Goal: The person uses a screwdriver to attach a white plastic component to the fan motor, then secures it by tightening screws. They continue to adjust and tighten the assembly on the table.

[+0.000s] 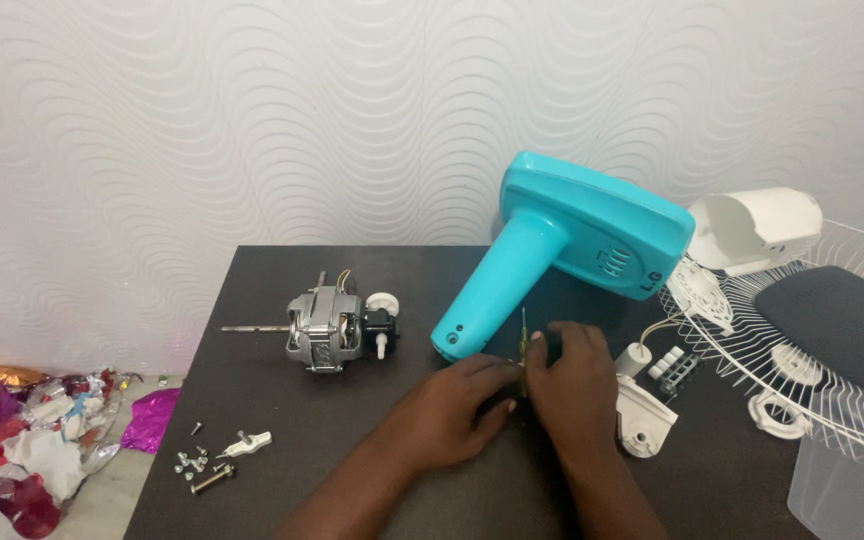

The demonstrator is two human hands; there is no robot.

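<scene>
Both hands, my left hand (452,400) and right hand (577,375), pinched shut on the screwdriver (523,345) mid-table (282,480); motor (327,330) already out, teal fan housing (572,240) still unassembled.

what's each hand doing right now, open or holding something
Left hand: closed on the thin screwdriver, fingers pinched at its lower end.
Right hand: curled around the same screwdriver; firmness of grip cannot be told.

dark table (282,470), motor (327,330), perhaps screws (197,465)
</scene>
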